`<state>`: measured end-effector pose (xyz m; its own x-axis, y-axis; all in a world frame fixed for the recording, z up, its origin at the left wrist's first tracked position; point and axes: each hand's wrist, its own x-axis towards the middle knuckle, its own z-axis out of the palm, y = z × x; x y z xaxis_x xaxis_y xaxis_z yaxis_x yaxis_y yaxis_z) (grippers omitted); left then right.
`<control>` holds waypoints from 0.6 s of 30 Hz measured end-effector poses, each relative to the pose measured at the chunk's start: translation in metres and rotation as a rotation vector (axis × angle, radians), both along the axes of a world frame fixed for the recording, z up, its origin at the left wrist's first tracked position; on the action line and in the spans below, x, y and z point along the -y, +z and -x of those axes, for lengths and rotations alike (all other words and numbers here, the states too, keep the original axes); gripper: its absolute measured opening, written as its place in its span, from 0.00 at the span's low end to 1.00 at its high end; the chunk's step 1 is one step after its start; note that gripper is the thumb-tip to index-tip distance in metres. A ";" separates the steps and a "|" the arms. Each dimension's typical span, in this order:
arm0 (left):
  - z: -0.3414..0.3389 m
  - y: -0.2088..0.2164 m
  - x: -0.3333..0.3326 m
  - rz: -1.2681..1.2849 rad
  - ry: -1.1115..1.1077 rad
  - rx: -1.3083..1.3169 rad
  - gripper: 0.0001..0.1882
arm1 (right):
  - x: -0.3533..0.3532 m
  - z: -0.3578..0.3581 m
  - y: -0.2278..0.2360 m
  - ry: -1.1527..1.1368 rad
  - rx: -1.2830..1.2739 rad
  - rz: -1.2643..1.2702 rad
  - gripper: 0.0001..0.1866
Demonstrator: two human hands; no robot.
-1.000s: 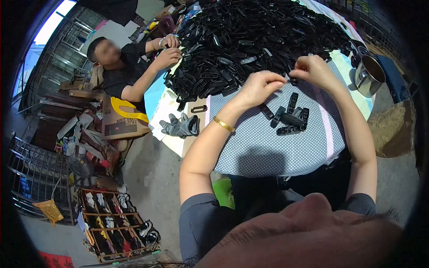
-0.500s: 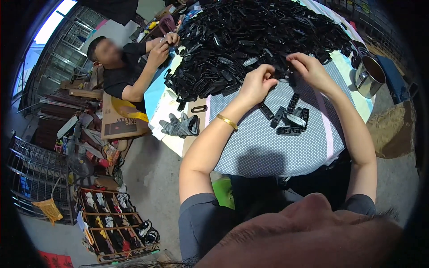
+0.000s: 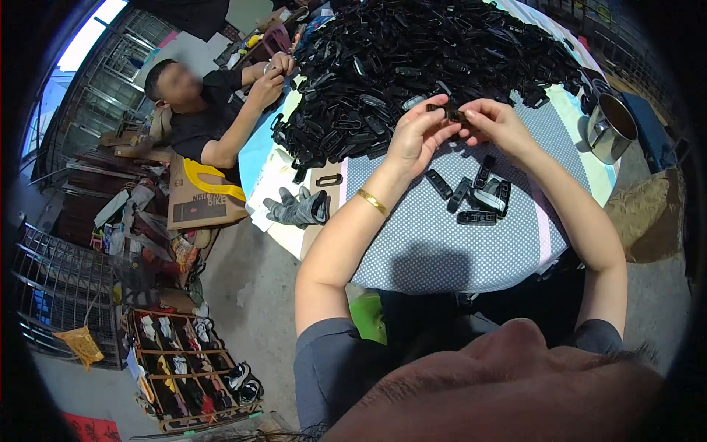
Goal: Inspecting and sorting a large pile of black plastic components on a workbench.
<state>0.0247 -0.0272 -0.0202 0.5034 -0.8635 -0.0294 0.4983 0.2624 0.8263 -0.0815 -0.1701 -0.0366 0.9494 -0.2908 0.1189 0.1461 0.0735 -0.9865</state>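
Observation:
My left hand (image 3: 418,136) and my right hand (image 3: 501,127) meet at the near edge of a big heap of black plastic parts (image 3: 368,44). Between their fingertips is a small dark plastic part (image 3: 454,116), pinched from both sides and partly covered by the fingers. Closer to me, several finished-looking black oblong pieces (image 3: 477,217) lie in a loose cluster on the dotted tablecloth (image 3: 412,243). One of them has a shiny silver face (image 3: 487,199).
A dark grey glove (image 3: 298,209) and a single black frame (image 3: 328,180) lie left of the heap. At the right edge stands a metal pot (image 3: 613,131). Across the table's left side, a co-worker (image 3: 213,121) handles something small.
Both hands, apart before, have come together over the heap's near edge. A small dark part now shows held between them. The cluster on the cloth looks much the same.

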 end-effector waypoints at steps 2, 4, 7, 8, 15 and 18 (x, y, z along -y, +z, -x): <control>0.003 0.001 -0.001 0.033 0.083 0.111 0.16 | -0.001 -0.001 0.001 -0.045 0.038 0.000 0.12; 0.002 -0.002 0.000 0.037 0.087 0.202 0.16 | -0.002 0.000 0.004 -0.085 0.071 -0.008 0.13; 0.003 0.000 -0.001 -0.122 0.135 0.665 0.16 | -0.002 0.000 0.001 -0.091 0.061 0.017 0.13; 0.003 0.000 -0.001 -0.121 0.134 0.665 0.16 | -0.002 0.000 0.001 -0.092 0.061 0.017 0.13; 0.003 -0.001 -0.003 -0.161 0.269 1.021 0.15 | -0.008 -0.001 -0.006 -0.209 0.116 0.244 0.10; 0.010 -0.005 0.000 -0.125 0.229 0.750 0.16 | -0.013 -0.001 -0.007 -0.335 0.197 0.377 0.09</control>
<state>0.0147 -0.0275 -0.0253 0.5918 -0.7489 0.2982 -0.2584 0.1742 0.9502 -0.0802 -0.1567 -0.0433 0.7610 -0.4770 0.4397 0.2854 -0.3625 -0.8872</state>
